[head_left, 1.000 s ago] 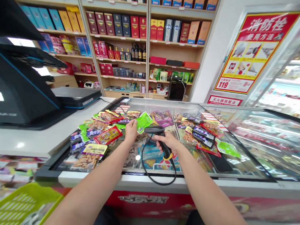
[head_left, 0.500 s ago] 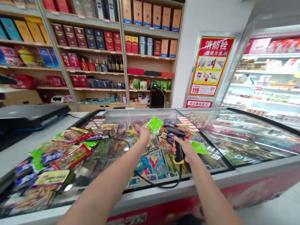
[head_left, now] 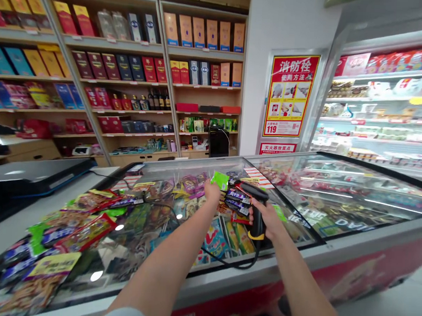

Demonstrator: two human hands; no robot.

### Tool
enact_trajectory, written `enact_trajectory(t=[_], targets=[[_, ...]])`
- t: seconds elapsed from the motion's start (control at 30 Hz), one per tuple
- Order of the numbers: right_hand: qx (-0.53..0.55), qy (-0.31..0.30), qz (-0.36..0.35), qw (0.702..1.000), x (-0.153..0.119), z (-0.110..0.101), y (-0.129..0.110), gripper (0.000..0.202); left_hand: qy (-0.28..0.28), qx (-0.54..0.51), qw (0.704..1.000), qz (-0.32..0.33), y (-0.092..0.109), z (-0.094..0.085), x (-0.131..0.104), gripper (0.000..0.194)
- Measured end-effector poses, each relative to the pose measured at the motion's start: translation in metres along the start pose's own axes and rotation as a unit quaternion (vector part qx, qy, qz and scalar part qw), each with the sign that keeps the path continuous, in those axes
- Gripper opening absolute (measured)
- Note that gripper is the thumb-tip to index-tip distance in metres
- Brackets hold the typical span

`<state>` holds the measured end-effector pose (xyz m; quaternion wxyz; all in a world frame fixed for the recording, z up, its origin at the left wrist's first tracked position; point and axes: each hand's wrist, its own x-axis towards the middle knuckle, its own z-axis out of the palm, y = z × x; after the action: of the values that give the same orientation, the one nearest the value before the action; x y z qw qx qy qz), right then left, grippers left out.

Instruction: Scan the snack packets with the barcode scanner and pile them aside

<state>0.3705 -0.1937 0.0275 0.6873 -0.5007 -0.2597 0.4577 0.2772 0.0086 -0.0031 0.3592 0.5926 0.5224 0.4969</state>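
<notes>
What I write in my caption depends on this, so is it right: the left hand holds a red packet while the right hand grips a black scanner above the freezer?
Not quite: the packet in the left hand is green, not red, as the head view shows. The right hand does grip a black scanner above the freezer.

My left hand (head_left: pixel 212 190) holds a green packet (head_left: pixel 220 181) out over the glass-topped freezer (head_left: pixel 319 242), and my right hand (head_left: pixel 268 218) grips a black scanner (head_left: pixel 257 211) (its cable (head_left: pixel 229 265) loops below). Snack packets (head_left: pixel 85 231) lie piled on the glass to the left, others (head_left: pixel 237 201) just beside the scanner.
</notes>
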Motion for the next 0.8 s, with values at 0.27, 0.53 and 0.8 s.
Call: enact_trajectory(t=[0.27,0.53,0.8], targets=[[-0.008,-0.011,0.010,1.000,0.000,0.002,0.002,0.040,-0.056,0.190,0.980,-0.003,0.003,-0.004,-0.026,0.048],[-0.016,-0.011,0.027,0.999,0.006,0.006,0.001,0.034,-0.098,0.177,0.979,0.019,-0.003,0.029,-0.031,0.048],[-0.015,-0.033,0.025,0.999,0.016,0.006,0.012,0.040,-0.090,0.172,0.979,0.053,-0.001,0.013,-0.010,0.037]])
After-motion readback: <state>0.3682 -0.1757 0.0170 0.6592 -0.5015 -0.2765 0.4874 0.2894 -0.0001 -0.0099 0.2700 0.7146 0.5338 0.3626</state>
